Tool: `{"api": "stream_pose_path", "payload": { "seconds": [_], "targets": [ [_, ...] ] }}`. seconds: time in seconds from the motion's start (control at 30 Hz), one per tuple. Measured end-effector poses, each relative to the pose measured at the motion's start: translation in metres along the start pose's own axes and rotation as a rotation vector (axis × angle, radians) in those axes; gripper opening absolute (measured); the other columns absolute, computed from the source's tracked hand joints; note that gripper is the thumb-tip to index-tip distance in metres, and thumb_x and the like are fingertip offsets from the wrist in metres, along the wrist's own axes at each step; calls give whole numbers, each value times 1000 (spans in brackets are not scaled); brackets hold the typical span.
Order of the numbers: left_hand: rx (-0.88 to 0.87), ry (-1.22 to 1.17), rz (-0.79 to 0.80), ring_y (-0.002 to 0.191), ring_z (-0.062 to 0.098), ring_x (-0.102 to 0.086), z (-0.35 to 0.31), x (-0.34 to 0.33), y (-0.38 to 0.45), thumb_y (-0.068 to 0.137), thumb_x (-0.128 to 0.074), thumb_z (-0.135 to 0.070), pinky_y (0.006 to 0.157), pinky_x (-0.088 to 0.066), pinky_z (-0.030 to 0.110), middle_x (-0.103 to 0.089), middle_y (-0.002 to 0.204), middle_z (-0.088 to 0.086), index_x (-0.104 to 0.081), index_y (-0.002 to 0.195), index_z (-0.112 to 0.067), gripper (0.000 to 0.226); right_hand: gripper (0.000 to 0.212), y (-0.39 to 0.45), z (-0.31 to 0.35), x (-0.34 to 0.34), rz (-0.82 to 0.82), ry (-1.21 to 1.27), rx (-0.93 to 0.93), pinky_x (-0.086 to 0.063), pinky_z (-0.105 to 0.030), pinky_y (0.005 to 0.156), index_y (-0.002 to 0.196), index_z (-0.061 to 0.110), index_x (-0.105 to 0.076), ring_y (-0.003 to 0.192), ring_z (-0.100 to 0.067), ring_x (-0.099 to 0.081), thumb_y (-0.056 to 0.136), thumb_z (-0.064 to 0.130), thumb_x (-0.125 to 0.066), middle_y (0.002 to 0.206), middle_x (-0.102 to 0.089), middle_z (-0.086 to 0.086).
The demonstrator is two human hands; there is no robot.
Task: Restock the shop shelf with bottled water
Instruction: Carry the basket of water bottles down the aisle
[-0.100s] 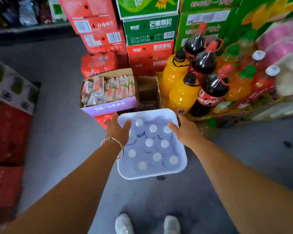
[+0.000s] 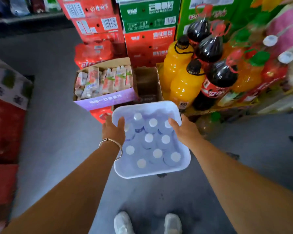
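A white plastic basin (image 2: 147, 173) hangs in front of me above the grey floor, filled with several upright water bottles (image 2: 148, 138) with white caps. My left hand (image 2: 112, 130) grips the basin's left rim, thumb hooked inside. My right hand (image 2: 184, 130) grips the right rim the same way, thumb over the edge beside a bottle cap. A thin bangle circles my left wrist.
Ahead on the floor stands an open carton of snack packets (image 2: 105, 81) with an empty brown box (image 2: 147, 83) beside it. Large orange juice bottles (image 2: 184, 85) and cola bottles (image 2: 216, 81) crowd the right. Stacked red and green cartons (image 2: 147, 24) rise behind; red boxes (image 2: 5, 129) line the left.
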State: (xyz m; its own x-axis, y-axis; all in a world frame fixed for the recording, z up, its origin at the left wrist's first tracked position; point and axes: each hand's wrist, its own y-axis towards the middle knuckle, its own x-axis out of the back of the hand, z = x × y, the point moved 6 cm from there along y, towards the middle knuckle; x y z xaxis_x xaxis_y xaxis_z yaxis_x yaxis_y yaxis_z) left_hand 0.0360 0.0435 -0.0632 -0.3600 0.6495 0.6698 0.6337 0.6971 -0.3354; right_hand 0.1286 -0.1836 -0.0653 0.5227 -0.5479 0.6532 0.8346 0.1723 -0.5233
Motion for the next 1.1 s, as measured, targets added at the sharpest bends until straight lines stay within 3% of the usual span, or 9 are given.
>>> {"api": "stream_pose_path", "payload": {
  "seconds": [0.07,0.17,0.23,0.4,0.5,0.6,0.7,0.87,1.1],
  "targets": [
    [104,-1,-35,127,37,-41,20,-10,7,97,-38,-35,105,-31,40,-42,138,23,-34,142,-9,52,60,12,-17,-18,4,96,-88,-40,-38,94,136,8,-38,121,-38,-48,95,51,-39,134,-50,-19],
    [137,301,19,124,40,-42,35,-24,18,100,-28,-18,102,-33,41,-42,135,27,-26,143,-8,44,62,28,-32,-29,-30,138,-180,-40,-39,94,134,4,-40,120,-39,-48,96,53,-31,133,-49,-22],
    [126,439,82,122,42,-44,40,-31,22,99,-26,-7,100,-33,42,-43,133,31,-13,147,-7,50,62,38,-38,-31,-50,93,-191,-39,-37,93,130,2,-46,119,-38,-48,98,51,-24,131,-51,-23],
    [143,526,114,124,41,-43,42,-37,26,100,-23,-10,101,-34,41,-43,134,30,-11,147,-8,49,48,52,-38,-34,-21,-44,-174,-35,-38,96,141,12,-35,124,-36,-44,103,35,-16,136,-46,-21],
    [212,406,120,126,41,-42,43,-34,22,101,-25,-19,104,-32,41,-41,136,29,-13,148,-7,50,60,52,-38,-34,9,29,-264,-34,-38,99,137,10,-43,124,-36,-44,101,46,-11,136,-47,-21],
    [375,106,97,124,37,-44,52,-32,17,100,-17,-41,105,-32,40,-45,134,26,-36,138,0,59,72,48,-42,-34,-7,164,-367,-35,-40,100,130,3,-49,123,-36,-45,98,56,-13,135,-47,-21],
    [508,-182,39,117,35,-51,65,-34,15,93,-22,-60,101,-35,41,-53,126,21,-49,127,-1,73,76,42,-44,-35,-40,211,-413,-36,-41,99,132,1,-45,123,-37,-44,95,61,-17,136,-45,-20],
    [542,-261,33,104,34,-56,66,-22,7,86,-31,-68,100,-41,45,-56,106,16,-55,116,-2,77,77,27,-41,-23,-79,217,-418,-37,-42,100,132,0,-45,122,-37,-44,94,62,-19,135,-45,-21],
    [606,-371,13,101,35,-57,33,49,-34,80,-40,-73,90,-43,41,-60,108,16,-56,115,-5,78,76,-31,18,14,-39,203,-362,-35,-45,106,133,1,-44,125,-38,-43,94,61,-19,137,-45,-22]
  ]
}}
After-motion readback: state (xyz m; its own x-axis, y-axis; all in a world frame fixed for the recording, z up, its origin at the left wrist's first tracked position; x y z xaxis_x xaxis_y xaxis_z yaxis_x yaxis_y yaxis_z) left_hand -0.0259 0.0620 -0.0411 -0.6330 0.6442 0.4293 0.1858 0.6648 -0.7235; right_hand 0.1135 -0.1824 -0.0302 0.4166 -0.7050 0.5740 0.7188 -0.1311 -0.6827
